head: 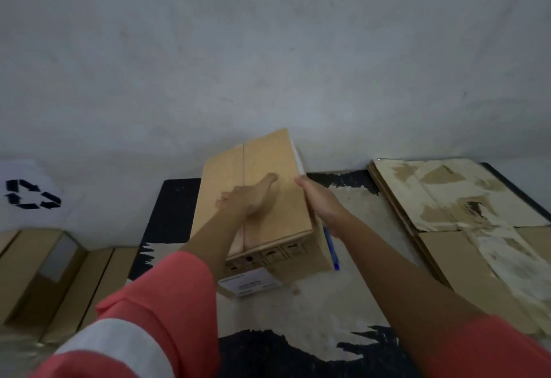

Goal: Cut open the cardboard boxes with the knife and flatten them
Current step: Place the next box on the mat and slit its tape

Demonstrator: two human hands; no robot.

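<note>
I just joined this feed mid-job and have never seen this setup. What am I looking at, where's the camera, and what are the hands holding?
No machine here: a person wears one camera on the head, looking down at their bare hands. The left hand lies flat on top of a closed cardboard box; the right hand grips its right edge. A blue tool, probably the knife, shows beside the box; whether it is held is unclear. Flattened cardboard lies to the right, more boxes to the left.
</note>
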